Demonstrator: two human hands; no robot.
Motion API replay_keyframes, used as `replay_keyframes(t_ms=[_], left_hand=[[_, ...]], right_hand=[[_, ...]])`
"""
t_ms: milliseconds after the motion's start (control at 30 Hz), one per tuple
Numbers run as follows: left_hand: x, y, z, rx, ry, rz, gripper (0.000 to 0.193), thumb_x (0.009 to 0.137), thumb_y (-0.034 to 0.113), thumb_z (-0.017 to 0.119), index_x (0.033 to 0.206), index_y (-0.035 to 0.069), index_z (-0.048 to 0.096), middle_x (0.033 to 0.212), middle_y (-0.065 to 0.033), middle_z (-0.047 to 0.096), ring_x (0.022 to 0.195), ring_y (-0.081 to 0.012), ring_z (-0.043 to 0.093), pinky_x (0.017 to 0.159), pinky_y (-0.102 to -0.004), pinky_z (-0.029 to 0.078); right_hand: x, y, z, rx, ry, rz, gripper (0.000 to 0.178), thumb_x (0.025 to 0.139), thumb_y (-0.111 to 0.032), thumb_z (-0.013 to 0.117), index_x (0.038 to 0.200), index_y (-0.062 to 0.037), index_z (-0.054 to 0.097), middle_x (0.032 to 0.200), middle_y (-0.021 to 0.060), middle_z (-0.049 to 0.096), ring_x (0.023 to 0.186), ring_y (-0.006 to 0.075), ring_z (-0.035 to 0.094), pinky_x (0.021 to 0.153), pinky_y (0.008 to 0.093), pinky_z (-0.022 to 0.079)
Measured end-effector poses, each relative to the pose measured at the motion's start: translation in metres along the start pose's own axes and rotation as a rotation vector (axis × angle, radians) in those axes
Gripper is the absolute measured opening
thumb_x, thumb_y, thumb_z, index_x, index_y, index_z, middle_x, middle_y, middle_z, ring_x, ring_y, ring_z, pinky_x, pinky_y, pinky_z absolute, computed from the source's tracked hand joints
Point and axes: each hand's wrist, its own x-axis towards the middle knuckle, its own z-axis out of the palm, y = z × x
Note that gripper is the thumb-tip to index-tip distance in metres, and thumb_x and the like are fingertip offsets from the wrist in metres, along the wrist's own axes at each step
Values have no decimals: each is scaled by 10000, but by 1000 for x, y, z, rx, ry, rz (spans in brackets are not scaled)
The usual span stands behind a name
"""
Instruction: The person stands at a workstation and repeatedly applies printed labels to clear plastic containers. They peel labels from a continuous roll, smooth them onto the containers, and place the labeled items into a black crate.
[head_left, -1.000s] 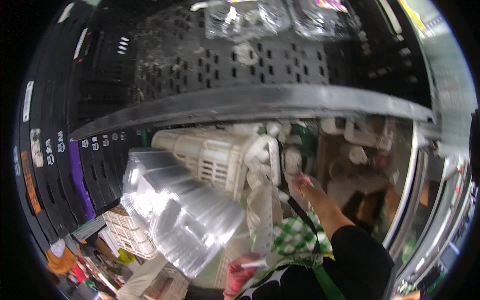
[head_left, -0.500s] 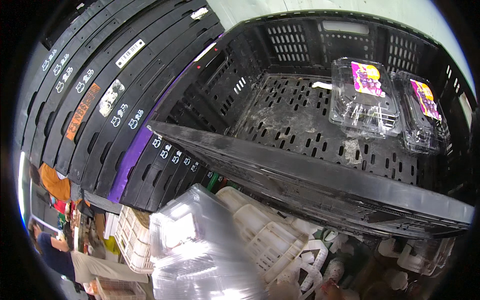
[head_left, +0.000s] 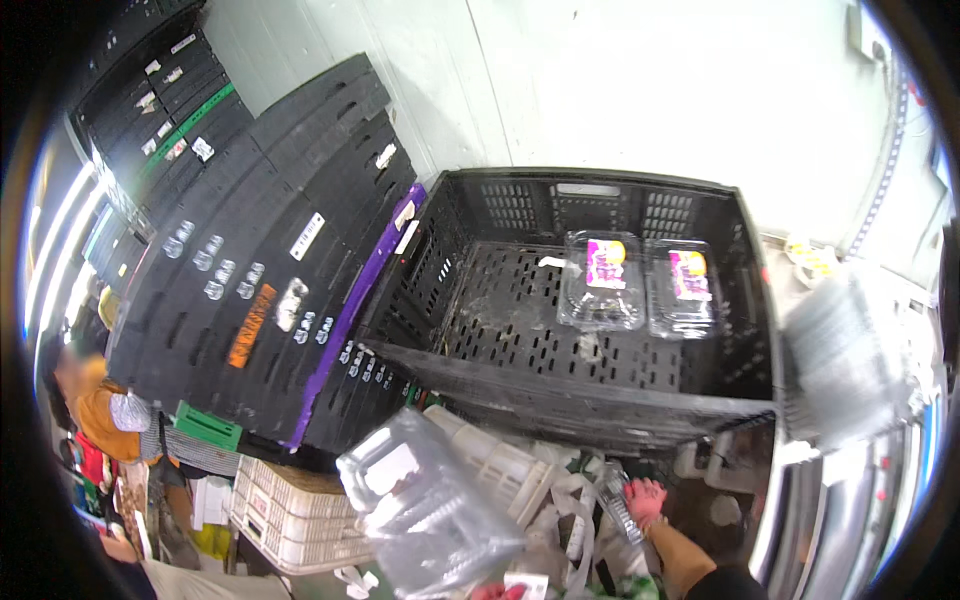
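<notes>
My right hand (head_left: 645, 500), in a pink glove, reaches in from below and closes on the edge of a clear plastic clamshell box (head_left: 618, 505), beneath the front of a black crate (head_left: 580, 385). Only the pink-gloved fingers of my left hand (head_left: 497, 592) show at the lower edge, curled beside a small white label (head_left: 527, 582); what they hold is hidden. Just above them leans a tall stack of clear clamshell boxes (head_left: 435, 525). Inside the crate lie two shut clamshell boxes, the left one (head_left: 600, 305) and the right one (head_left: 683, 312), with purple-and-yellow grape labels.
Stacked black crates (head_left: 210, 330) with a purple one (head_left: 345, 310) rise on the left. Below are a white basket (head_left: 300, 520) and white packing scraps. A blurred stack of clear plastic (head_left: 845, 360) stands right of the crate. A person (head_left: 105, 405) is at far left.
My view has drawn back, so the crate looks smaller and more of the wall shows. My right hand and forearm have come clearly into view; the left fingers now show at the lower edge.
</notes>
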Motion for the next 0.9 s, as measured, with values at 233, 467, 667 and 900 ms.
replay_keyframes(t_ms=[233, 467, 667, 900], left_hand=[[-94, 170, 21, 4, -201, 234, 286, 855, 176, 551, 1060, -24, 561, 859, -23, 608, 723, -69, 518, 634, -229, 433], [-143, 259, 40, -87, -231, 557, 102, 772, -12, 525, 830, -40, 604, 732, -11, 591, 665, -61, 521, 593, -205, 411], [-161, 294, 66, -89, -323, 706, 88, 799, 5, 534, 815, -62, 588, 696, 27, 527, 640, -37, 430, 546, -202, 337], [-163, 298, 71, -103, -272, 694, 104, 807, 55, 578, 742, -25, 561, 658, 51, 478, 595, -9, 383, 496, -185, 289]], right_hand=[[-43, -130, -223, 224, -22, -170, 256, 867, -319, 438, 901, -71, 491, 834, 224, 569, 813, 416, 527, 698, 491, 420], [-63, -252, -445, 820, -494, -373, 307, 902, -320, 459, 908, -29, 555, 612, -20, 493, 442, 45, 450, 386, 181, 371], [-72, -285, -488, 669, -555, -533, 304, 896, -345, 450, 882, -61, 559, 609, -33, 494, 394, 16, 386, 342, 153, 311], [-75, -283, -486, 623, -616, -581, 341, 893, -322, 413, 916, -17, 564, 616, -12, 470, 392, 52, 424, 347, 189, 339]])
